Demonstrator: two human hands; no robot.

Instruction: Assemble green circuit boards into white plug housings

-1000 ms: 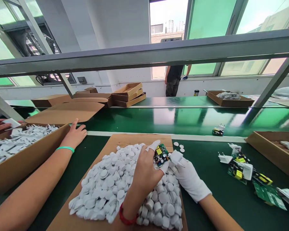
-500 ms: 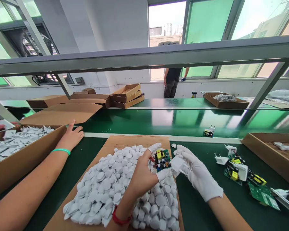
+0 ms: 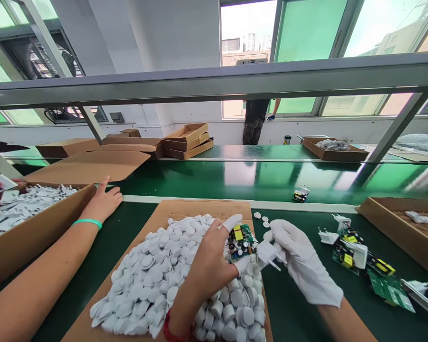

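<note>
My left hand, with white finger cots and a red wristband, grips a circuit board with yellow parts by its edges. A white plug piece with two metal pins sits at the board's right side. My right hand, in a white glove, closes its thumb and fingers on this plug piece; its fingertips partly hide the contact. Below both hands a heap of small white round caps covers a cardboard sheet. A few thin white discs lie just beyond the glove.
A co-worker's arm with a green band rests beside a box of white parts at left. Boards with plugs lie at right, near a cardboard box. One board is on the green belt. A person stands behind.
My right hand's fingers have curled in and the hand has shifted slightly right, uncovering more discs. The board in my left hand has turned a little. The board on the belt has moved left.
</note>
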